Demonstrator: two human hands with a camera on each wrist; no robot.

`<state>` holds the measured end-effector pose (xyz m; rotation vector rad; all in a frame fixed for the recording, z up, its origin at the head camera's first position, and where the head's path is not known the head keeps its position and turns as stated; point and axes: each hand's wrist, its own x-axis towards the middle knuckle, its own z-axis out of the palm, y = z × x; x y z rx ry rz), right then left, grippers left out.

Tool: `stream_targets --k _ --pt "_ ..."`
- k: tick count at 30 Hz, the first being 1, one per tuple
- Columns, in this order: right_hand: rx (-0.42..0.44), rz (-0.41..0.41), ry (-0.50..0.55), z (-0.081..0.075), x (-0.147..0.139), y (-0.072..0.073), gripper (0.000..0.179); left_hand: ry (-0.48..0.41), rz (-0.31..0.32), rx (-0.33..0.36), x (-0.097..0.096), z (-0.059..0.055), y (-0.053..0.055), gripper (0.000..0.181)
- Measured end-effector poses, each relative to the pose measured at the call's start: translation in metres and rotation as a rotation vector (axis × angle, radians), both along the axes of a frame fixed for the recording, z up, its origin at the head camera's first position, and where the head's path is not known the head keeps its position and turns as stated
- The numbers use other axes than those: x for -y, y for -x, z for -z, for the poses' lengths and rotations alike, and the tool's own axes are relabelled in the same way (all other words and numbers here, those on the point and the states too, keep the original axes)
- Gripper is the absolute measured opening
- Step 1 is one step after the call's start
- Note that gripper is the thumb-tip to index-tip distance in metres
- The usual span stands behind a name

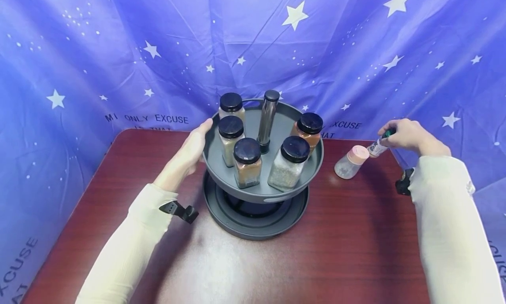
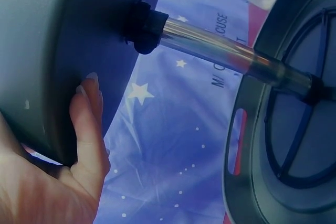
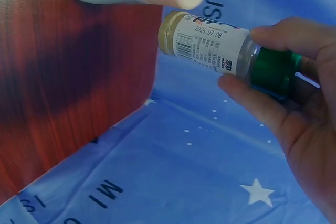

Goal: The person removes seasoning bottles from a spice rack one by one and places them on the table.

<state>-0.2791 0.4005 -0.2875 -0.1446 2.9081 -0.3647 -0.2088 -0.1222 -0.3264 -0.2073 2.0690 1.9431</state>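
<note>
A grey two-tier turntable stands mid-table in the head view, with an upper tray above a lower tray. My left hand grips the upper tray's left rim; in the left wrist view its fingers lie against the tray's underside. At the table's far right, my right hand holds a small spice bottle with a white label and green cap, its thumb and fingers around the cap end. Close beside that bottle is a clear shaker with a pink cap. Whether the spice bottle touches the table cannot be told.
Several black-lidded spice jars sit on the upper tray, including a greenish one and an orange-brown one. A shiny post rises from the tray's middle. Behind the red-brown table hangs a blue star-printed curtain.
</note>
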Motion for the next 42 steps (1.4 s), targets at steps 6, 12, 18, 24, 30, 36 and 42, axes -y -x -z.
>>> stream_targets --k 6,12,18,24,30,36,42 --pt "-0.007 -0.006 -0.013 0.016 -0.004 0.0 0.041 0.002 -0.001 -0.01 0.0 0.0 0.001 0.056" --pt "-0.052 -0.026 -0.041 0.031 -0.008 -0.001 0.036 -0.004 0.002 -0.005 0.001 0.002 0.001 0.056" --pt "-0.014 -0.014 -0.043 0.042 -0.006 -0.005 0.038 0.008 -0.007 0.008 0.002 0.002 0.0 0.059" --pt "-0.002 0.004 -0.02 0.055 -0.009 -0.006 0.039 0.0 -0.009 0.002 0.001 0.003 0.0 0.058" --pt "0.024 0.013 -0.024 0.066 -0.01 -0.005 0.038 0.0 -0.018 -0.004 0.002 0.004 0.001 0.053" --pt "0.044 0.013 -0.029 0.073 -0.009 -0.004 0.041 0.007 -0.017 -0.002 0.002 0.003 0.0 0.053" --pt "0.038 0.001 -0.03 0.079 -0.008 -0.005 0.042 -0.004 -0.009 -0.014 0.002 0.002 0.001 0.053"
